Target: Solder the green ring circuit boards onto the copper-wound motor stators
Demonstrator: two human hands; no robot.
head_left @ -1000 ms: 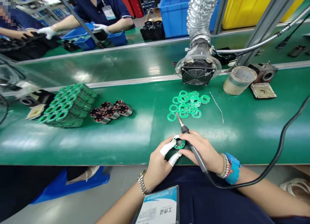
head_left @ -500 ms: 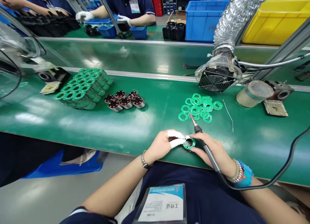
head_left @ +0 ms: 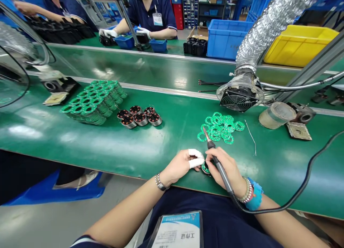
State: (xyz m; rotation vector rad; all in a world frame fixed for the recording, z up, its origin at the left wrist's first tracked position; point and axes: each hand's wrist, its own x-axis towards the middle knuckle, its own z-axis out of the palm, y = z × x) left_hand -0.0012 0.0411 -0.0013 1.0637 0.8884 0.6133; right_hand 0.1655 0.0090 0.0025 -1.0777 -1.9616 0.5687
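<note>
My left hand (head_left: 180,166), with white finger cots on thumb and forefinger, pinches the left edge of a green ring-shaped circuit board (head_left: 204,168). The board lies on a round motor stator near the table's front edge, most of it hidden by my fingers. My right hand (head_left: 226,166) is closed around a soldering iron (head_left: 221,174), its tip pointing up and away over loose boards. Thumb and forefinger of that hand also reach the board's right side; whether they grip it is hidden. Loose green ring boards (head_left: 215,130) lie in a pile just beyond.
Several copper-wound stators (head_left: 139,119) stand left of centre, beside stacked green boards (head_left: 91,101). A bent solder wire (head_left: 250,137) lies right of the loose pile. An extractor fan (head_left: 238,100), a round tub (head_left: 276,115) and a sponge stand (head_left: 299,130) are farther back. Co-workers sit opposite.
My right fingers have moved in from the board's rim to its near-centre, covering more of it. The soldering iron has come along, its tip still pointing away. The view has tilted up slightly.
</note>
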